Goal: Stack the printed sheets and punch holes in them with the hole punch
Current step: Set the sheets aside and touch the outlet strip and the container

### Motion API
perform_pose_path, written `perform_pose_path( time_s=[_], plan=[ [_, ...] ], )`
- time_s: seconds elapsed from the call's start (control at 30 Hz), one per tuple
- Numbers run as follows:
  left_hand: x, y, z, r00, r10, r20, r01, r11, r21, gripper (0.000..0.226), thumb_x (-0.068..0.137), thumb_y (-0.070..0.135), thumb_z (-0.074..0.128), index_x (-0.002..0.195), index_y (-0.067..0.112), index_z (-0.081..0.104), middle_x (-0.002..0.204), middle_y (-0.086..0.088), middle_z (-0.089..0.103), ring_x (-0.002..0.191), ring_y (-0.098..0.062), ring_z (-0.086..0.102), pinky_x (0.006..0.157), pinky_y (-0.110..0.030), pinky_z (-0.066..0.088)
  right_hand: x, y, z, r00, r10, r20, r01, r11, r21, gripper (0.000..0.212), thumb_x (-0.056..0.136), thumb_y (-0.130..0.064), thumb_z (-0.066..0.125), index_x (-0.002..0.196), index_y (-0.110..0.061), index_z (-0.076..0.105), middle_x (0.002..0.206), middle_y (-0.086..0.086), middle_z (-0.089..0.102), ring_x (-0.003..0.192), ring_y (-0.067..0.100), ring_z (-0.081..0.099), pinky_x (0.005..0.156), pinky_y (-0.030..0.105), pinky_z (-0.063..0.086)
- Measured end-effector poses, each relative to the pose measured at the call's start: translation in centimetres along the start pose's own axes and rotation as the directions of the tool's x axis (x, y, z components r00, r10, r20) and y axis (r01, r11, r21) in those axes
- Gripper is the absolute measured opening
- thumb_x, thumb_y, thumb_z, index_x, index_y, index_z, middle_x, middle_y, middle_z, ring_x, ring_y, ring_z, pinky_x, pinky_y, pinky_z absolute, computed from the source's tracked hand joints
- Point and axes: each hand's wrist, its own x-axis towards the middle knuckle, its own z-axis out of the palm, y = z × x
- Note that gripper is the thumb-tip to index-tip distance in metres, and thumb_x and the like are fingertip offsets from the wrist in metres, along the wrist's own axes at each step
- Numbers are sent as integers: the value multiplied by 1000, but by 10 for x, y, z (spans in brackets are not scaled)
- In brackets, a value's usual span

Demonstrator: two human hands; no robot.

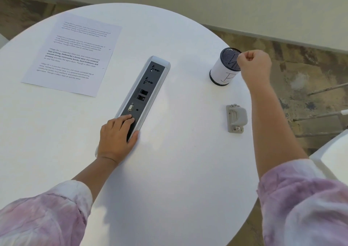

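Tie-dye sleeves nearest; left hand rests flat on the table's power strip, right hand curled at the pen cup, pinch unclear. Printed sheets lie far left, hole punch untouched near right edge: nothing punched yet

I read "way of living. Defined by a slower pace, it is centered" in bold on the printed sheet, left of the socket strip; the mesh cup, right of the strip, bears a handwritten "P".
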Motion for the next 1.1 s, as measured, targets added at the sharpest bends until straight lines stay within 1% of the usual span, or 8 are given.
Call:
perform_pose_path(
  time_s=[0.1,0.17,0.3,0.4,0.63,0.8,0.97,1.1],
  plan=[
    [0,-1,1,1000,2,1,-2,1000,10,46,85,41,41,110,9,63,121,-5,60,103,-24,47,81,-42,41,18,1,4,999,41,17,-40,998,-54,37,84,-11,47,48,-15,40,41,-8,37,32,4,37,34,3,26],
    [0,-1,1,1000,7,0,-7,1000,15,45,84,40,42,110,9,63,120,-5,60,102,-24,47,81,-42,41,24,4,6,996,78,32,-75,993,-87,40,86,-10,48,47,-16,40,36,-9,39,35,5,40,35,3,28],
    [0,-2,0,1000,3,7,-3,1000,18,45,85,41,42,110,10,63,120,-4,60,103,-25,49,81,-42,42,31,5,8,995,97,24,-92,983,-159,24,92,-15,49,81,-7,69,73,9,62,65,13,52,65,19,39],
    [0,-2,0,1000,5,5,-5,1000,15,45,85,40,42,110,10,63,120,-4,60,102,-25,48,81,-42,41,31,8,8,997,83,12,-80,985,-152,26,93,-18,48,98,-6,71,98,12,69,79,14,54,70,21,39],
    [1,-2,-1,1000,2,2,-3,1000,13,45,84,40,41,110,10,63,120,-4,60,102,-23,46,81,-42,41,6,20,4,999,34,31,-34,999,-26,24,90,-25,53,99,-9,69,83,2,63,79,17,59,81,34,53],
    [1,-1,-2,1000,9,-1,-9,1000,15,46,84,40,41,109,9,63,120,-5,60,102,-24,45,81,-43,42,-73,37,31,973,-87,212,110,989,-100,16,86,-14,56,95,-13,68,91,5,67,83,14,57,78,23,39],
    [1,-2,-2,1000,6,-2,-6,1000,18,46,84,41,41,109,9,63,120,-5,60,102,-25,47,81,-43,42,-146,62,50,894,25,447,-27,1000,-1,17,77,-5,59,84,-17,69,72,-5,62,61,-4,53,62,3,38],
    [1,-2,-2,1000,19,5,-19,1000,24,47,84,43,42,109,9,63,120,-5,60,100,-30,52,80,-43,42,-183,78,52,863,145,484,-155,988,-21,13,77,-12,61,86,-19,66,76,-7,62,66,0,55,60,2,40]
  ],
)
